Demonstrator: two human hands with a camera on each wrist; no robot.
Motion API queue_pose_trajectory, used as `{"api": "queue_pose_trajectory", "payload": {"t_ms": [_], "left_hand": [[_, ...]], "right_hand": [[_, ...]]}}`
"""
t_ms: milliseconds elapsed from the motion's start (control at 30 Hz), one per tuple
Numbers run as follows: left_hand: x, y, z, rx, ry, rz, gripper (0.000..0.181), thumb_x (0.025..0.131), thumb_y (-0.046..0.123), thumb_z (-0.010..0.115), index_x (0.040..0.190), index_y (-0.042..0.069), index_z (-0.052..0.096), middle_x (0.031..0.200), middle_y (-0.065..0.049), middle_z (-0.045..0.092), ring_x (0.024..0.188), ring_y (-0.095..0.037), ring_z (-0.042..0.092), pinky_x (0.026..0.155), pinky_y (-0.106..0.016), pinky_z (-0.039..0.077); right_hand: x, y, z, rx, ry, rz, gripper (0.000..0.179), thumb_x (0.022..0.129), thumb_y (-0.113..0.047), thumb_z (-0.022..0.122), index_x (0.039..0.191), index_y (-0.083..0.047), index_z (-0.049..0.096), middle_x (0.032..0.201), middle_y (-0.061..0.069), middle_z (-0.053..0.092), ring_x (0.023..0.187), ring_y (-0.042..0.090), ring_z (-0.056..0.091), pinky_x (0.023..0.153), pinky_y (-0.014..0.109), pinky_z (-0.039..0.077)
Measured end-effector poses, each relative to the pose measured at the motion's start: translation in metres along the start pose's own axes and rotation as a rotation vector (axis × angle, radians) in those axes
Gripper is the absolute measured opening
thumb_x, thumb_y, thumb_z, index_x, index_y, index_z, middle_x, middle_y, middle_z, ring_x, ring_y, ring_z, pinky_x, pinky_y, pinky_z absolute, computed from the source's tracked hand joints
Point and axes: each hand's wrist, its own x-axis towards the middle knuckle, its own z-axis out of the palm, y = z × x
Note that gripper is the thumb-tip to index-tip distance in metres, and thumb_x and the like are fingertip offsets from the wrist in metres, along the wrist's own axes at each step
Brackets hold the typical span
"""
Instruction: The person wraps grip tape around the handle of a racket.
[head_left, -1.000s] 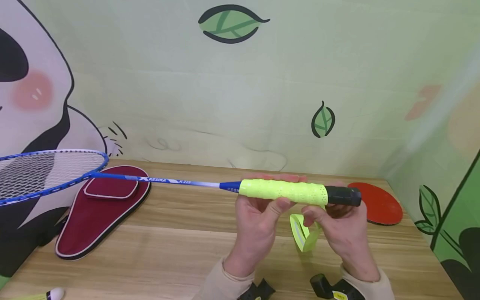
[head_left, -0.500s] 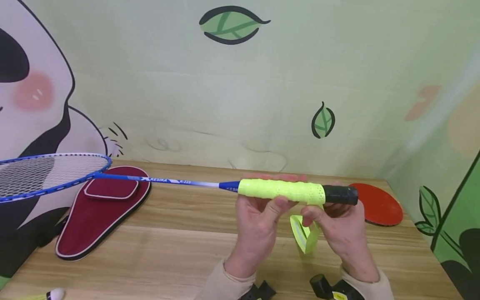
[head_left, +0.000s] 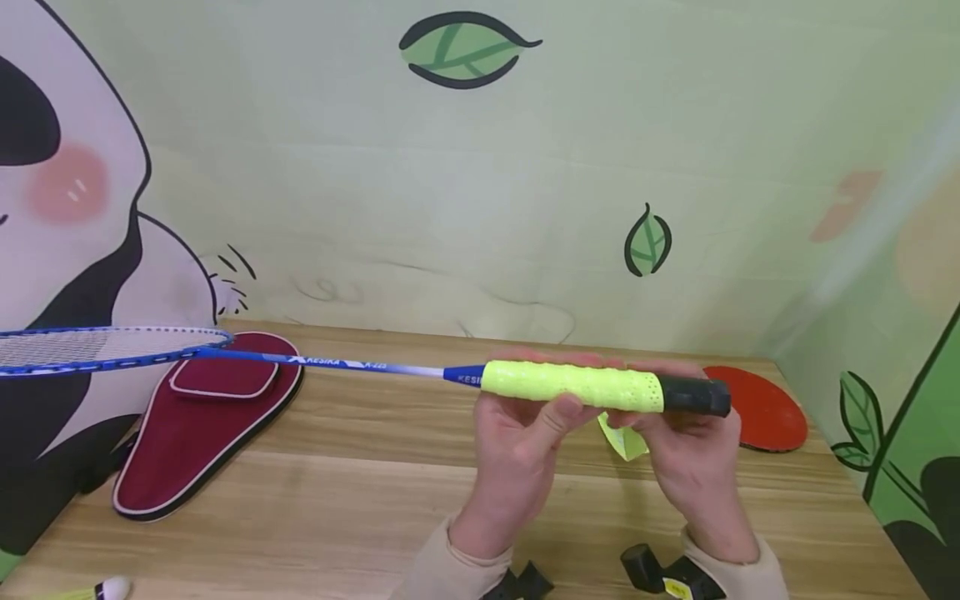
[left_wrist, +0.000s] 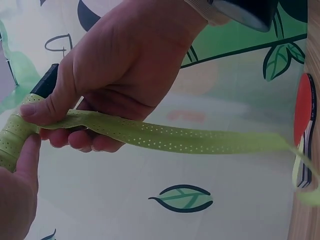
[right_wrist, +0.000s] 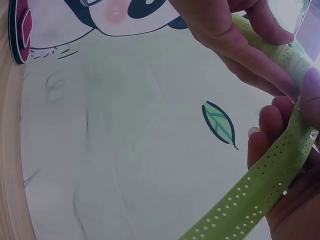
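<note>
A blue badminton racket (head_left: 375,367) is held level above the table, its strung head to the left and its handle to the right. Neon-yellow perforated grip tape (head_left: 570,383) wraps the handle, leaving the black butt end (head_left: 697,397) bare. My left hand (head_left: 517,467) holds the wrapped part, thumb along the near side. At the edge of the wrap, my right hand (head_left: 697,471) pinches the tape; in the left wrist view its thumb (left_wrist: 42,111) presses the tape onto the handle. The loose tape strip (left_wrist: 175,137) trails away from that hand.
A maroon paddle case (head_left: 202,442) lies on the wooden table (head_left: 337,517) at left. Behind my right hand lies a red table tennis paddle (head_left: 765,408). A shuttlecock (head_left: 112,588) is at the front left corner. A panda-and-leaf backdrop (head_left: 525,183) stands behind.
The racket has rolled, so its head looks flatter. My right hand has turned with the handle, and the hanging tape loop now shows less beneath my hands.
</note>
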Motion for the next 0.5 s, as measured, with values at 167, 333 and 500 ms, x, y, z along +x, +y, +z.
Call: {"api": "queue_pose_trajectory", "payload": {"t_ms": [167, 333, 500], "left_hand": [[-0.0004, 0.0005, -0.0002, 0.001, 0.005, 0.001, 0.027, 0.094, -0.002, 0.059, 0.117, 0.010, 0.050, 0.113, -0.011, 0.068, 0.107, -0.030, 0.065, 0.090, -0.051, 0.053], [-0.0006, 0.0021, -0.0006, 0.039, 0.027, 0.000, 0.028, 0.095, 0.001, 0.060, 0.120, 0.008, 0.050, 0.111, -0.010, 0.069, 0.104, -0.030, 0.067, 0.087, -0.052, 0.054], [-0.0008, 0.0031, 0.0000, 0.091, 0.083, -0.012, 0.028, 0.093, 0.008, 0.066, 0.117, 0.012, 0.054, 0.106, -0.008, 0.069, 0.100, -0.024, 0.068, 0.081, -0.051, 0.057]], "right_hand": [[0.0007, 0.0000, 0.0031, 0.021, -0.018, -0.050, 0.038, 0.079, 0.006, 0.075, 0.107, 0.023, 0.055, 0.102, 0.019, 0.070, 0.070, 0.018, 0.069, 0.069, 0.023, 0.059], [0.0009, 0.0009, 0.0042, 0.006, -0.027, -0.090, 0.034, 0.082, 0.005, 0.073, 0.105, 0.023, 0.055, 0.096, 0.017, 0.071, 0.068, 0.016, 0.068, 0.067, 0.021, 0.057], [-0.0009, 0.0006, 0.0043, -0.015, -0.011, -0.073, 0.030, 0.080, 0.003, 0.075, 0.096, 0.020, 0.056, 0.081, 0.013, 0.069, 0.066, 0.014, 0.067, 0.065, 0.021, 0.056]]}}
